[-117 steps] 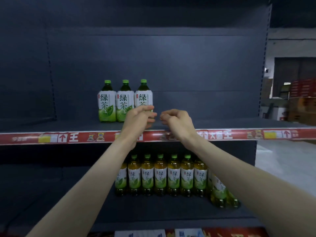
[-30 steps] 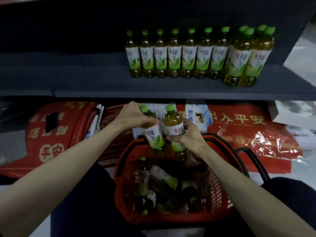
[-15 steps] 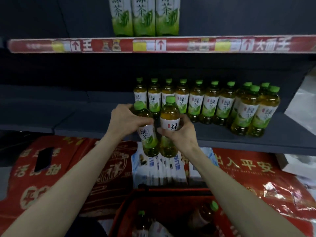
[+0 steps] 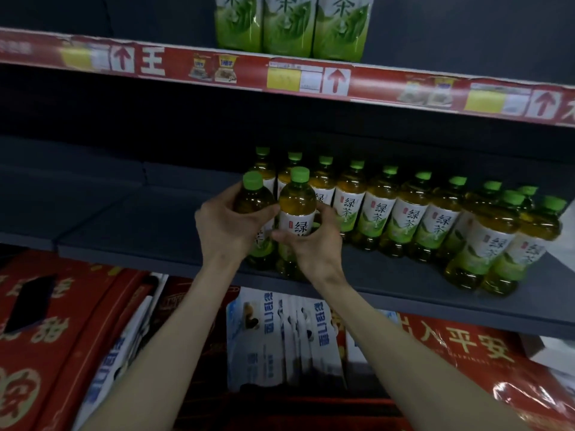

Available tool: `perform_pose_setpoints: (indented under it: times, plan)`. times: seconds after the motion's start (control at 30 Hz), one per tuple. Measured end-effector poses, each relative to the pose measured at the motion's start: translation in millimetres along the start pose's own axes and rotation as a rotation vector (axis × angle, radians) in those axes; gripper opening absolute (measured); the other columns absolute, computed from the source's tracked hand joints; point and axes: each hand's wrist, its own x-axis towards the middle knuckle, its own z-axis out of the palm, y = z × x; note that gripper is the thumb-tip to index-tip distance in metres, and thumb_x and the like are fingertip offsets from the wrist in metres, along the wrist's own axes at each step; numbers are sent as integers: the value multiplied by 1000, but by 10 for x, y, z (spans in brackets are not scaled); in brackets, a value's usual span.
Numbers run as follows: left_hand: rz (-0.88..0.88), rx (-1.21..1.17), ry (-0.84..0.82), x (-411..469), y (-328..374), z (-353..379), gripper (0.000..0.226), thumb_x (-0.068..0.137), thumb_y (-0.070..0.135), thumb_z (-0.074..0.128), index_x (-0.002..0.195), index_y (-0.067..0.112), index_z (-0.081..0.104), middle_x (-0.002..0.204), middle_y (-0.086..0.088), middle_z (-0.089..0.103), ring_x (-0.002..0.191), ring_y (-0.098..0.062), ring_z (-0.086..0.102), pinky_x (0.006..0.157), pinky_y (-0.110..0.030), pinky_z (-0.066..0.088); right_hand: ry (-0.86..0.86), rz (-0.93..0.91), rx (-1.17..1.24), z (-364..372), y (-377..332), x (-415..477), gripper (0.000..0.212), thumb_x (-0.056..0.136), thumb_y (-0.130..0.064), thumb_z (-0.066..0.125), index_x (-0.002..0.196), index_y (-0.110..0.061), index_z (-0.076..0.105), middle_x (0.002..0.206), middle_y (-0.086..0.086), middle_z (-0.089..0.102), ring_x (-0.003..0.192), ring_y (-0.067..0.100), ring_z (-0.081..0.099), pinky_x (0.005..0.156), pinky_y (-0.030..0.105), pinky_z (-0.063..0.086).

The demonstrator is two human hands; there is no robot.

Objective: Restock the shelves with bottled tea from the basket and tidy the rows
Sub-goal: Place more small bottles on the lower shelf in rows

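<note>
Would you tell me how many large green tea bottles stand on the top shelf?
3, side by side above the red price strip: left bottle, middle bottle, right bottle. Others may hide behind them.

Dim light. Dark grey shelf [image 4: 140, 225] at 9 o'clock; red price strip [image 4: 174, 63] at 12 o'clock; red cartons [image 4: 46, 321] at 7 o'clock.
</note>
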Motion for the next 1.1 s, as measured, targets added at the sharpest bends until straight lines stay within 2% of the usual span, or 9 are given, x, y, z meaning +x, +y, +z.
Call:
perform_pose_setpoints:
  times: [0.1, 0.2, 0.4, 0.5, 0.6, 0.7, 0.87, 0.93, 1.1]
  plan:
    - [-32, 18, 11, 120, -111, 25, 55, 69, 34, 97, 120, 32, 77, 103, 20, 77, 96, 6, 73, 91, -30, 63, -2, 14, 22, 104, 87, 78, 92, 63, -21, 100, 141, -22, 49, 111, -18, 66, 96, -13, 61, 74, 2, 50]
    - [8, 21, -35, 195, -160, 29, 57, 75, 33, 94, 128, 25, 75, 107, 16, 79, 97, 5, 73, 93, -31, 62, 2, 17, 38, 178, 150, 125, 89, 65, -19, 99, 139, -23, 49, 108, -17, 67, 86, -19, 63, 70, 2, 50]
    - [77, 56, -125, 188, -386, 47, 65, 87, 35, 85, 146, 34, 58, 113, 18, 77, 107, -1, 72, 99, -35, 59, 10, -10, 31, 209, 220, 155, 88, 66, -23, 99, 136, -31, 46, 115, -13, 69, 102, -3, 68, 82, 16, 59]
    - [53, -58, -194, 107, -453, 6, 73, 91, 17, 81, 155, 31, 48, 131, 19, 69, 119, 6, 65, 102, -20, 54, -64, -11, -20, 162, 297, 86, 88, 72, -28, 95, 139, -39, 41, 125, -18, 66, 115, -2, 64, 97, 24, 56]
    - [-32, -67, -231, 73, -593, -84, 81, 86, 14, 85, 154, 34, 45, 130, 22, 66, 115, 5, 65, 88, -9, 53, -168, 22, -105, 72, 406, -10, 82, 80, -18, 85, 146, -37, 39, 119, -28, 63, 107, -14, 59, 99, 19, 51]
    - [-180, 27, -320, -2, -834, -156, 88, 77, 16, 92, 151, 28, 47, 127, 13, 65, 110, -3, 64, 81, -11, 52, -185, 35, -195, -2, 502, -53, 78, 86, -16, 80, 152, -28, 40, 120, -26, 59, 109, -8, 57, 85, 1, 41]
    - [-242, 149, -344, -58, -1042, -145, 82, 70, 20, 97, 141, 18, 56, 121, 5, 66, 106, -7, 62, 96, -27, 54, -143, 46, -265, 25, 608, -28, 68, 87, -26, 83, 146, -19, 52, 129, -10, 67, 120, 5, 61, 92, 8, 44]
    - [-249, 153, -330, -31, -1056, -135, 77, 71, 19, 97, 138, 17, 60, 121, 6, 68, 106, -9, 63, 92, -23, 53, -124, 41, -279, 53, 624, 4, 68, 86, -29, 84, 146, -18, 53, 130, -8, 67, 117, 1, 59, 89, 2, 42]
    - [-239, 155, -291, -10, -1077, -84, 73, 75, 16, 94, 140, 16, 61, 126, 7, 68, 111, -12, 63, 87, -15, 48, -91, 23, -295, 122, 682, 113, 74, 84, -35, 86, 147, -16, 53, 135, -5, 66, 126, 9, 59, 105, 17, 44]
